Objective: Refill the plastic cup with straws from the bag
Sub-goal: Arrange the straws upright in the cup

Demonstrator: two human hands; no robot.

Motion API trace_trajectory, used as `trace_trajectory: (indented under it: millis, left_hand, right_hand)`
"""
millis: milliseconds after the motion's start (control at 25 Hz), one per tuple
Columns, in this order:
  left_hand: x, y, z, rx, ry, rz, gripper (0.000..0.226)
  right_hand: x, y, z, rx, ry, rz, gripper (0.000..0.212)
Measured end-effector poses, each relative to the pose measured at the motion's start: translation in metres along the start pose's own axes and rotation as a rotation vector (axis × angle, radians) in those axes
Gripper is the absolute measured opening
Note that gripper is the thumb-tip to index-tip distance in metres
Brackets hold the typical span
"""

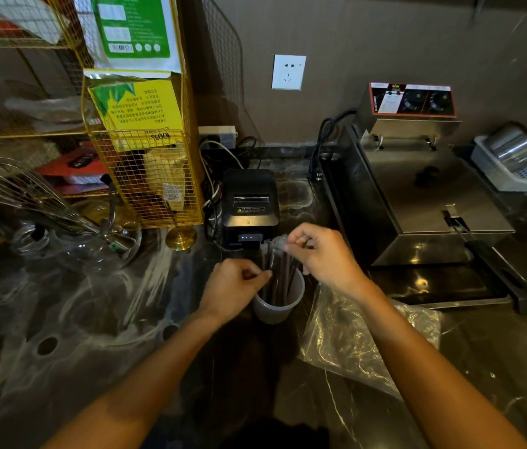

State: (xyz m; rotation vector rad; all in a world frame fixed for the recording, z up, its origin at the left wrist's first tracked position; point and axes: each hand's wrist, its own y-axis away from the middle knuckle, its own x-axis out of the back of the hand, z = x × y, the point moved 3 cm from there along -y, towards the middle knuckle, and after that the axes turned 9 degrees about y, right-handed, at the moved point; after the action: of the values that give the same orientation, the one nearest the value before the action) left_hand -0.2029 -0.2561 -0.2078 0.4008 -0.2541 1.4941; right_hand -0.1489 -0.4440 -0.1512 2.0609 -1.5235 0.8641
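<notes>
both hands pinching straws [280, 273] upright in cup [276, 307]: left hand [233, 286] fingers steady mid-bundle, right hand [320, 251] fingers align tops; bag [346, 338] lies beside on surface

Both forearms are bare, no sleeves showing, and the left hand [234, 286] and right hand [323, 254] have no gloves.
</notes>
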Motion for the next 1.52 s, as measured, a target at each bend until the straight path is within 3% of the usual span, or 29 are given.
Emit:
trace_trajectory:
  millis: [120, 320, 480, 520, 600, 720, 920, 960, 1000, 1120, 1360, 1520]
  left_hand:
    - [0.008, -0.004, -0.003, 0.036, 0.032, 0.083, 0.011]
    - [0.004, -0.016, 0.003, 0.002, 0.023, 0.002, 0.029]
    - [-0.002, -0.023, 0.006, -0.021, -0.007, -0.029, 0.023]
    - [-0.004, -0.024, 0.006, -0.025, -0.013, -0.033, 0.019]
    - [-0.006, -0.024, 0.005, -0.031, -0.021, -0.041, 0.01]
    - [-0.002, -0.025, 0.004, -0.035, -0.017, -0.071, 0.015]
    - [0.003, -0.03, -0.001, 0.026, -0.042, -0.144, 0.016]
    - [0.002, -0.029, -0.002, 0.044, -0.036, -0.163, 0.025]
    - [0.001, -0.028, -0.003, 0.051, -0.031, -0.17, 0.03]
    - [0.001, -0.025, -0.004, 0.018, -0.015, -0.091, 0.016]
    - [0.001, -0.025, -0.008, -0.011, -0.018, -0.05, 0.011]
    - [0.005, -0.026, -0.009, -0.015, -0.025, -0.023, 0.015]
  right_hand:
    - [-0.007, 0.007, 0.012, -0.043, 0.044, 0.015, 0.011]
    - [-0.004, 0.012, 0.032, -0.158, 0.07, 0.203, 0.029]
    - [-0.02, 0.013, 0.048, -0.242, 0.057, -0.07, 0.018]
    - [-0.023, 0.012, 0.049, -0.216, 0.079, -0.071, 0.011]
    - [-0.027, 0.013, 0.046, -0.17, 0.108, -0.029, 0.019]
    - [-0.026, 0.011, 0.04, -0.153, 0.091, -0.051, 0.025]
    - [-0.022, 0.009, 0.038, -0.175, 0.119, -0.151, 0.008]
    - [-0.023, 0.01, 0.038, -0.185, 0.099, -0.17, 0.01]
    - [-0.024, 0.011, 0.04, -0.202, 0.086, -0.175, 0.024]
    - [-0.023, 0.014, 0.048, -0.256, 0.079, -0.13, 0.043]
    - [-0.019, 0.023, 0.055, -0.325, 0.089, -0.107, 0.013]
    - [-0.018, 0.031, 0.054, -0.33, 0.085, -0.233, 0.015]
